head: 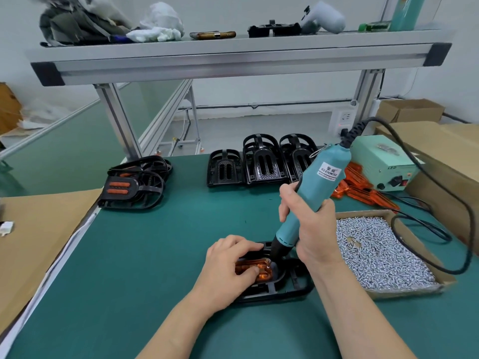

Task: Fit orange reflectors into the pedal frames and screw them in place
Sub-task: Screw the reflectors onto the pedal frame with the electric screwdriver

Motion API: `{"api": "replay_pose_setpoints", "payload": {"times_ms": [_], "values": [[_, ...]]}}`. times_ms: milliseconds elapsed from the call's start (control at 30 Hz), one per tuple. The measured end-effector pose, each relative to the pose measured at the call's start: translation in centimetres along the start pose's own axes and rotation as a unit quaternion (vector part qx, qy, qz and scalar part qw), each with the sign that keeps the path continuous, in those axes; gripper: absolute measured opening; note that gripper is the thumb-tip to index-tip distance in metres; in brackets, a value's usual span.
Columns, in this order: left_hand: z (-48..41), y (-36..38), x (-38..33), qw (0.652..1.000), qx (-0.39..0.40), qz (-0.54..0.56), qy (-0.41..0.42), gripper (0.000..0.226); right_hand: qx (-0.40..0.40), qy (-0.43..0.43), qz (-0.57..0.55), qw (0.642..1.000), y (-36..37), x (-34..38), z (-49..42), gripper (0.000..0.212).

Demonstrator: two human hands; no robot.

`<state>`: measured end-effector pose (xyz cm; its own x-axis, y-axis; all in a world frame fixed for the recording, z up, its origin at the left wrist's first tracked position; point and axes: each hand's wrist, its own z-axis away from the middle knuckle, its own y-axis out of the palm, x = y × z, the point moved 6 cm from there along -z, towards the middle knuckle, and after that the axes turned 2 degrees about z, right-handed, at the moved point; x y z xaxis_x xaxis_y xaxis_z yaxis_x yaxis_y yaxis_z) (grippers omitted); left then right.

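A black pedal frame lies on the green mat near me, with an orange reflector seated in it. My left hand holds the frame down, its fingers curled over the reflector and the frame's edge. My right hand grips a teal electric screwdriver, tilted, with its black tip down on the reflector's right end. The screw under the tip is hidden.
A cardboard box of silver screws sits at the right. Loose orange reflectors lie behind it, beside a pale green power unit. Empty black frames stand at the back; frames with reflectors are stacked at the left. The screwdriver's cable loops right.
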<state>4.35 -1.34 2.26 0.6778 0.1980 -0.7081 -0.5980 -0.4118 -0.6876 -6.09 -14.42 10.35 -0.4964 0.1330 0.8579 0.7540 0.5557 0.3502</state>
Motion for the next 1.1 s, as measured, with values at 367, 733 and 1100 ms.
{"api": "replay_pose_setpoints", "payload": {"times_ms": [367,733,1100], "values": [[0.2,0.0,-0.1,1.0,0.001,0.005,-0.013,0.042,-0.193,0.097,-0.14,0.966,-6.0,0.2,-3.4,0.021],[-2.9,-0.3,-3.9,0.996,-0.066,0.053,0.014,0.018,-0.255,0.228,-0.214,0.915,-14.6,-3.5,-3.2,0.035],[-12.3,8.0,-11.4,0.99,0.081,-0.093,0.069,0.02,-0.22,0.289,-0.292,0.885,-14.1,-5.0,-3.0,0.047]]}}
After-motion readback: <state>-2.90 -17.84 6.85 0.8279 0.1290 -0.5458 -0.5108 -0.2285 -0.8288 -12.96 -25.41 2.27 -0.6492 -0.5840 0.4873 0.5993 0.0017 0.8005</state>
